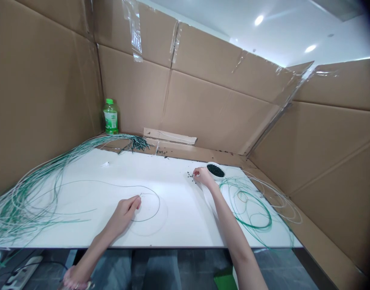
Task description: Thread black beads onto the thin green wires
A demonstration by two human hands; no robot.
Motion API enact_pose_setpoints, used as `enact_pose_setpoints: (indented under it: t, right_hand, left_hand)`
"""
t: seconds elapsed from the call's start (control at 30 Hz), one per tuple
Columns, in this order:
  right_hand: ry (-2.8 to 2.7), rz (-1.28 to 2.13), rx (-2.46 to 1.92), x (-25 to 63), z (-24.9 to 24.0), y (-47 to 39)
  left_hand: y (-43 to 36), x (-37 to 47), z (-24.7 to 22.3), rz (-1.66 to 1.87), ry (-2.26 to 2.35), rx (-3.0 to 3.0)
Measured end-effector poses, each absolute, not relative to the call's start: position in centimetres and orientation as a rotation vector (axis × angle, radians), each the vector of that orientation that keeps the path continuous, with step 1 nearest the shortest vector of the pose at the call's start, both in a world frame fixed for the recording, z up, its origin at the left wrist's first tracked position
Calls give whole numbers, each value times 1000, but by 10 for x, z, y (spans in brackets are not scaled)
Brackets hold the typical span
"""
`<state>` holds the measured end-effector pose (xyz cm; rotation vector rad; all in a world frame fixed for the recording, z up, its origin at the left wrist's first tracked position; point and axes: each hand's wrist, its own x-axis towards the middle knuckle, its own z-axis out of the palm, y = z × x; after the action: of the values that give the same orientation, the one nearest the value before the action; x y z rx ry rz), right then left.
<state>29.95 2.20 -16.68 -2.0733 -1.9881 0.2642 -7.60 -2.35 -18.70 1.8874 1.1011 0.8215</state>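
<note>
My left hand is closed in a pinch on a thin green cord above the white tabletop. A short tip of the cord sticks up past the fingertips, and the rest curves in a loop and runs off to the left. Over by a few loose dark beads, my right hand has its fingers pinched together at the tabletop. Whatever lies between those fingers is too small to make out. Just behind this hand stands a white bowl full of dark green beads.
A large bundle of green and white cords spreads along the left side, its knotted or beaded ends at the back. Coiled green cord lies right of my right forearm. A green bottle stands in the corner; cardboard walls enclose the table.
</note>
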Motion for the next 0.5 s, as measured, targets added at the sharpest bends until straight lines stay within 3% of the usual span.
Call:
enact_pose_setpoints:
  t: [0.33,0.5]
  right_hand:
    - [-1770,156,-2343,352,-123,33]
    - [-1630,274,-2581,378,-114,38]
  left_hand:
    - [-24,-77,-187,804,1099,1876]
    - [-24,-77,-189,806,1103,1870]
